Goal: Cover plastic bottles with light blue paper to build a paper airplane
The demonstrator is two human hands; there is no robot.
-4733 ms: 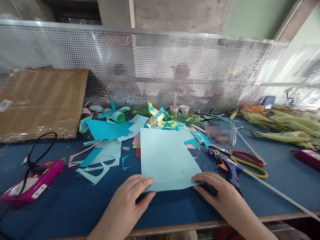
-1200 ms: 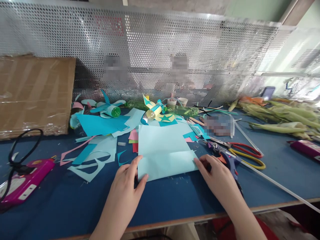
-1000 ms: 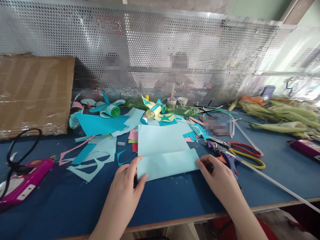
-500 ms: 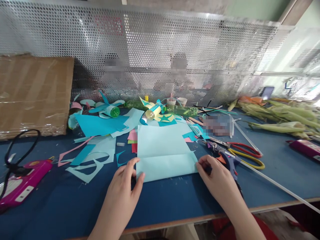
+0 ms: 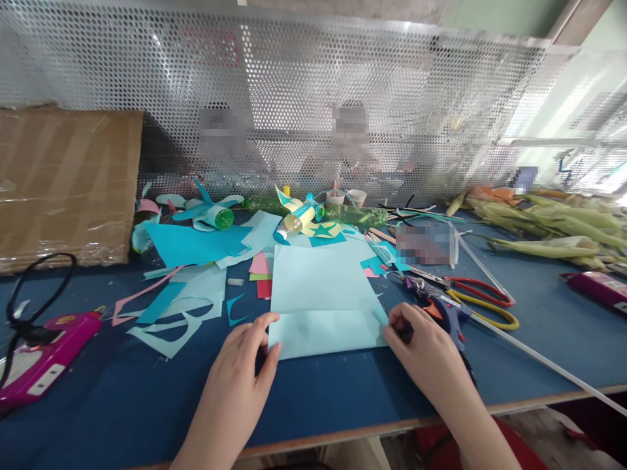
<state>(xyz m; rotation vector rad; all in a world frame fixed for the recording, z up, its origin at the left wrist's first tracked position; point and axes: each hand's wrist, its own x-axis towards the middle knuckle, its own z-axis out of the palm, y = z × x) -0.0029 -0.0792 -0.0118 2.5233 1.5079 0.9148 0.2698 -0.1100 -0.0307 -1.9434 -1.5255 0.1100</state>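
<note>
The blue table (image 5: 343,398) in front of you runs back to a perforated metal screen (image 5: 313,98), with a wrapped cardboard sheet (image 5: 63,183) leaning at the far left and corn husks (image 5: 553,228) piled at the far right.

The light blue sheet (image 5: 321,281) lies in the middle of the table, just beyond your hands. A few seconds ago it lay flat and full length. Now its near edge is turned up and over, so a folded flap (image 5: 326,329) lies across the near part of it. Over the last second the flap has settled lower and flatter, and the sheet has barely shifted on the table.

Your left hand (image 5: 240,372) sits at the left end of the flap, fingers loosely apart. The thumb tip is on the near corner and the forefinger at the flap's upper corner, pressing down rather than gripping. Your right hand (image 5: 424,356) touches the right end with its fingers curled under. Whether it pinches the paper or only pushes against it cannot be told.

Just right of that hand lie a glue gun (image 5: 448,316) and scissors (image 5: 484,303). Paper scraps (image 5: 186,307) lie to the left of the sheet.
</note>
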